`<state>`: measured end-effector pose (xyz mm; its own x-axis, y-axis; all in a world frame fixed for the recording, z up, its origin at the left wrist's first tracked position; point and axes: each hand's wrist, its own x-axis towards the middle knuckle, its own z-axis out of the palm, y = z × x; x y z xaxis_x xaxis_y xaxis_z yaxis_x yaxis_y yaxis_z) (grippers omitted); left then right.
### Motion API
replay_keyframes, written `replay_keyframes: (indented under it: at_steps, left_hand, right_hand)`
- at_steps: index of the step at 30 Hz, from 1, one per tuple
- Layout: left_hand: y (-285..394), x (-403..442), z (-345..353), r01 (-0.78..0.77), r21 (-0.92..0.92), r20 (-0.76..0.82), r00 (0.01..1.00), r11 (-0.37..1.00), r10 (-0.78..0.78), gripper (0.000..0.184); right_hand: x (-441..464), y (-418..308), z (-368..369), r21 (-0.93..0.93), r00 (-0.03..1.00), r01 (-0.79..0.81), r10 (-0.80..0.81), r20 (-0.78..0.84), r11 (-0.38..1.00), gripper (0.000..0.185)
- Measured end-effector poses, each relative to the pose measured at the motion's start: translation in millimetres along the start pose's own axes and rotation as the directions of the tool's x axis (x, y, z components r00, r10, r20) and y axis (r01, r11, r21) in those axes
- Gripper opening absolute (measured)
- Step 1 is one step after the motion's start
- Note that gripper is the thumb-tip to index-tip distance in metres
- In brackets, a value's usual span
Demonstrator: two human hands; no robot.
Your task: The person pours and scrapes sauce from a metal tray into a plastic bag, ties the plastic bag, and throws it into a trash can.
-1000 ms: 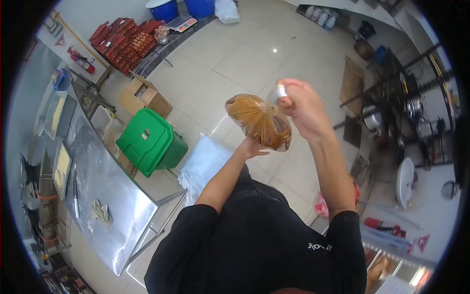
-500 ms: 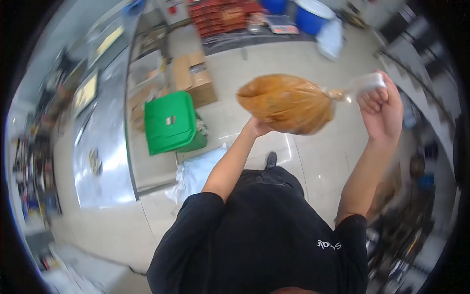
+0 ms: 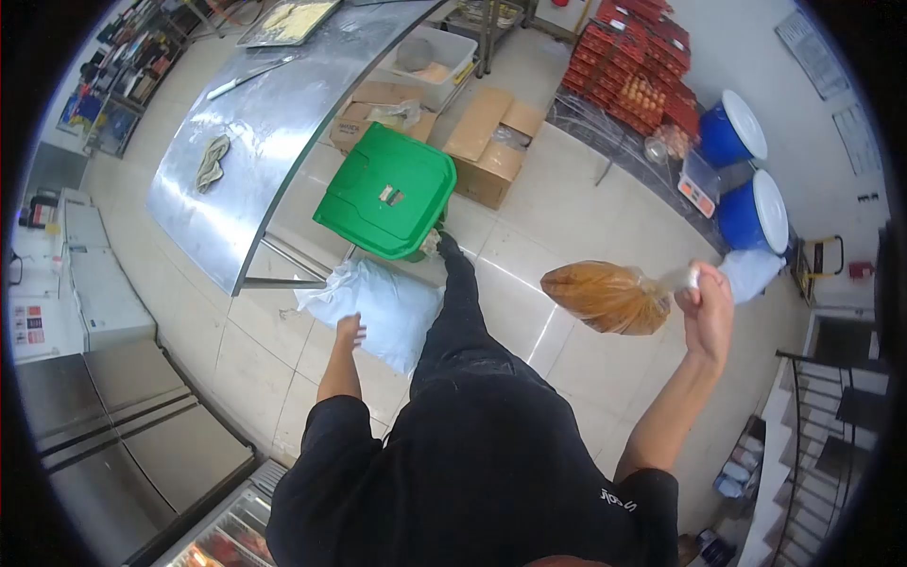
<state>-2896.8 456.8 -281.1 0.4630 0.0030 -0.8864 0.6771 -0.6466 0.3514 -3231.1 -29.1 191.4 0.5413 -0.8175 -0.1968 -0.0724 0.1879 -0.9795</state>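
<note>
My right hand (image 3: 709, 300) is closed on the twisted, pale neck of a clear plastic bag of orange-brown contents (image 3: 607, 297). The full part of the bag hangs to the left of that hand, over the tiled floor. Away from the bag, my left hand (image 3: 350, 331) holds nothing, its fingers loosely apart. Beneath it in the view lies a pale blue-white sack (image 3: 387, 307) on the floor, beside the green lidded bin (image 3: 388, 194).
At the upper left stands a steel table (image 3: 250, 142) with a cloth (image 3: 213, 163), a knife (image 3: 250, 77) and a tray (image 3: 289, 21). Cardboard boxes (image 3: 489, 151) stand behind the bin. Farther right are red egg trays (image 3: 628, 71), a scale (image 3: 697, 189) and blue tubs (image 3: 742, 213).
The view has turned and a leg now shows stepping beside the bin. My left hand has let go of the bag's underside and moved left and down; my right hand still holds its neck.
</note>
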Motion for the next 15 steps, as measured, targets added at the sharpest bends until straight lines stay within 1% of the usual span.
replay_keyframes:
  at_steps: [2, 3, 5, 6, 9, 12, 15]
  left_hand:
    - [-6.4, 22.6, -5.4, 0.182, 0.033, 0.066, 0.981, 0.983, -0.184, 0.046]
    - [5.7, 24.0, -1.4, 0.166, 0.034, 0.068, 0.983, 0.986, -0.168, 0.046]
    - [38.4, 16.7, 21.4, 0.144, 0.009, 0.076, 0.987, 0.99, -0.144, 0.046]
    - [57.0, 18.1, 26.7, 0.131, -0.009, 0.14, 0.982, 0.991, -0.128, 0.05]
    - [110.9, 20.4, 35.3, 0.158, -0.079, 0.314, 0.941, 0.984, -0.125, 0.054]
    - [134.4, 32.9, 34.3, 0.238, 0.007, 0.38, 0.898, 0.971, -0.223, 0.063]
    - [150.6, 22.3, 41.6, 0.229, -0.015, 0.217, 0.951, 0.973, -0.22, 0.07]
  right_hand:
    - [43.1, 2.9, 4.0, -0.027, 0.999, -0.015, 0.016, 0.034, 1.0, 0.02]
    - [58.5, 5.9, 5.6, -0.047, 0.998, -0.025, 0.027, 0.052, 0.999, 0.021]
    - [97.7, 16.3, 15.0, -0.099, 0.99, -0.135, 0.138, 0.02, 0.986, 0.021]
    - [119.1, 23.1, 24.9, -0.128, 0.98, -0.196, 0.198, 0.003, 0.972, 0.022]
    - [186.8, 36.4, 67.7, -0.34, 0.924, -0.298, 0.36, 0.133, 0.892, 0.022]
    - [231.7, 51.7, 139.3, -0.554, 0.92, -0.19, 0.344, 0.187, 0.811, 0.022]
    - [272.8, 67.3, 185.1, -0.689, 0.882, -0.03, 0.343, 0.323, 0.724, 0.021]
